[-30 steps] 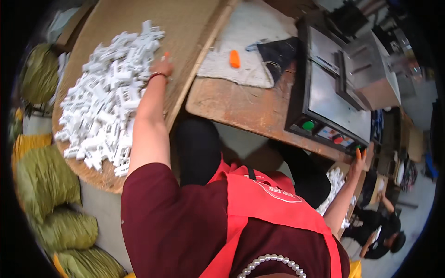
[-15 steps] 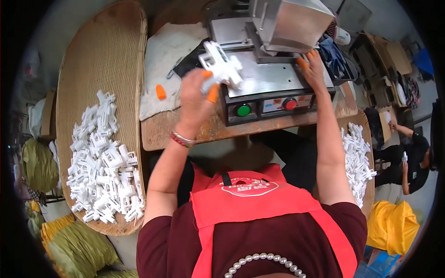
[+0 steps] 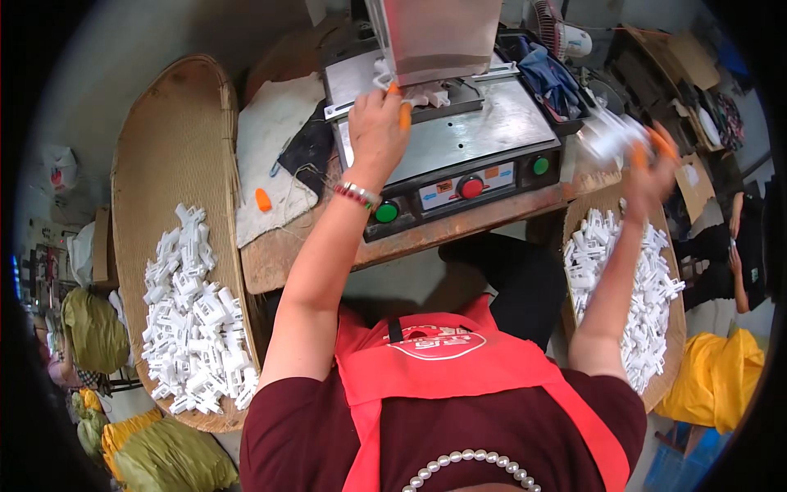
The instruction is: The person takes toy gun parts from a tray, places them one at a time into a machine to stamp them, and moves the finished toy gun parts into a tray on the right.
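Observation:
My left hand [image 3: 379, 135] reaches onto the metal-topped machine [image 3: 500, 115], its fingers closed at a white plastic toy gun [image 3: 382, 74] beside the raised metal housing. Orange covers sit on the fingertips. White plastic parts [image 3: 430, 95] lie in the fixture under the housing; the hand and housing partly hide them. My right hand [image 3: 652, 168], smeared by motion, is off the machine's right side above the right basket. Its orange-covered fingers grip another white toy gun [image 3: 611, 134], also blurred.
Heaps of white toy guns lie in the left woven basket [image 3: 168, 131] and right woven basket [image 3: 676, 344]. An orange fingertip cover [image 3: 262, 199] rests on a pale cloth [image 3: 283, 115]. Beyond are a dark bin [image 3: 566, 123], a small fan [image 3: 566, 37] and another person [image 3: 742, 254].
My left hand has carried a toy gun forward to the fixture. My right hand has left the machine and swung right with a toy gun. The view has shifted slightly.

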Tool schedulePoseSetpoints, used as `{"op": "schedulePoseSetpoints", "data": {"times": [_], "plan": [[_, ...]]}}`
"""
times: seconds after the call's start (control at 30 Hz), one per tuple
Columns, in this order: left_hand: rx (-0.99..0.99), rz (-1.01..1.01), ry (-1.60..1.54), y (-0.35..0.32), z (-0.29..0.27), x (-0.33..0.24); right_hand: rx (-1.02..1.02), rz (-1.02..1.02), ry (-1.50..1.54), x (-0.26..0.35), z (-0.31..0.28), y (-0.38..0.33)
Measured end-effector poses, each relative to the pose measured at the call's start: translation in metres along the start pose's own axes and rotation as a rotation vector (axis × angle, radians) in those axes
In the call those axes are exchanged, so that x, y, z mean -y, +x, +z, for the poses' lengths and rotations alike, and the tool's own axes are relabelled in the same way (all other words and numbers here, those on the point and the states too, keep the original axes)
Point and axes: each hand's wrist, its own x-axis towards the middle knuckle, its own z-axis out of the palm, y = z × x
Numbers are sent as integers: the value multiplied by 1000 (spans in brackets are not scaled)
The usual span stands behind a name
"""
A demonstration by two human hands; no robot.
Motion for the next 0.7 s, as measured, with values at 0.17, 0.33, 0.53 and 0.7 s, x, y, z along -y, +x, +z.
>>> {"op": "schedulePoseSetpoints", "data": {"times": [0.17, 0.33, 0.53, 0.7], "plan": [[-40, 40, 136, 36, 48, -15, -107, 47, 48, -21, -69, -44], [59, -12, 28, -18, -17, 3, 457, 320, 375, -46, 21, -90], [239, 95, -45, -126, -60, 19, 797, 396, 167, -87, 90, -116], [6, 15, -219, -150, -116, 76, 792, 516, 488, -64, 98, -122]]}}
